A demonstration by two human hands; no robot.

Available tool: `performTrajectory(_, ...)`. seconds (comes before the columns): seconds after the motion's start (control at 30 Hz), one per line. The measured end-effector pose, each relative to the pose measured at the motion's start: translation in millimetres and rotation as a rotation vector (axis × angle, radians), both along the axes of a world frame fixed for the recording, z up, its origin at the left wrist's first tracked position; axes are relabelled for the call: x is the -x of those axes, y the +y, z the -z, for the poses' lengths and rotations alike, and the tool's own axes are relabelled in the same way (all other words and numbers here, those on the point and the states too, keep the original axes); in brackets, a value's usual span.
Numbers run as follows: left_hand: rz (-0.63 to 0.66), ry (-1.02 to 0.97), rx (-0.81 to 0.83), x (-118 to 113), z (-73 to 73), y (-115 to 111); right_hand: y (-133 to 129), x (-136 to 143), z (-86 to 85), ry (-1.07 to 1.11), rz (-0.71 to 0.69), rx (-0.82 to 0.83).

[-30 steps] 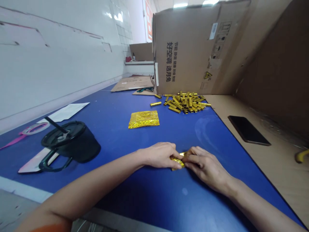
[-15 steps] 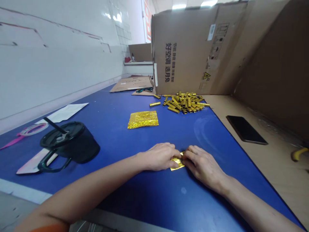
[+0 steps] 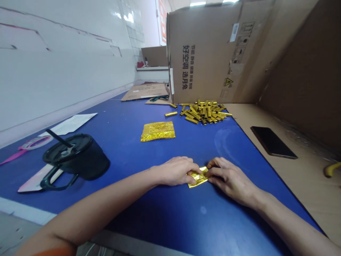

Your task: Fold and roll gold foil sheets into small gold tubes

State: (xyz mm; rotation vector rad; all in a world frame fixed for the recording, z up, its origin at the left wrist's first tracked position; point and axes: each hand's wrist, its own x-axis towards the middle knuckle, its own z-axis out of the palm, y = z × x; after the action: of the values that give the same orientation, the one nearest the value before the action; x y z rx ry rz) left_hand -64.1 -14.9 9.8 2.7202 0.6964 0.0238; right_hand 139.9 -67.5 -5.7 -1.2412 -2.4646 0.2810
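A small piece of gold foil [image 3: 198,179] lies on the blue tabletop between my two hands. My left hand [image 3: 177,171] keeps its thumb and fingers closed on the left part of the foil, close to the table. At the foil's right edge, the bent fingertips of my right hand [image 3: 231,180] grip it; exactly how the fingers meet is partly hidden. Farther back lies a flat stack of gold foil sheets [image 3: 158,131]. Behind that is a pile of small rolled gold foil tubes [image 3: 205,113], with a few loose ones beside it.
On the left stands a dark lidded mug [image 3: 86,158] with a straw, near a tape roll [image 3: 37,143] and white paper [image 3: 70,124]. A large cardboard box [image 3: 210,57] rises at the back. A phone [image 3: 273,141] lies on cardboard at the right, with a banana [image 3: 330,170] beyond.
My right hand has shifted slightly right, uncovering more of the foil's right part. My left hand stays at the foil's left side.
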Motion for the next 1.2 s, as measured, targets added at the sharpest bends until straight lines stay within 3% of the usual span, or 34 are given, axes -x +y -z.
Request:
performTrajectory(0.4, 0.008, 0.043, -0.040, -6, -7.6, -13, -1, 7, -4.7, -0.036, 0.052, 0.063)
performTrajectory(0.63, 0.055, 0.047, 0.092, -6, -12.5, -12, 1, 6, -4.1, 0.087, 0.100, 0.177)
performTrajectory(0.83, 0.019, 0.055, 0.005, -4, -9.7, -16, 2, 9, -4.9, 0.141, 0.176, 0.260)
performTrajectory(1.2, -0.020, 0.021, 0.039, -2, -6.9, -17, 8, 15, -7.8, 0.059, 0.258, 0.319)
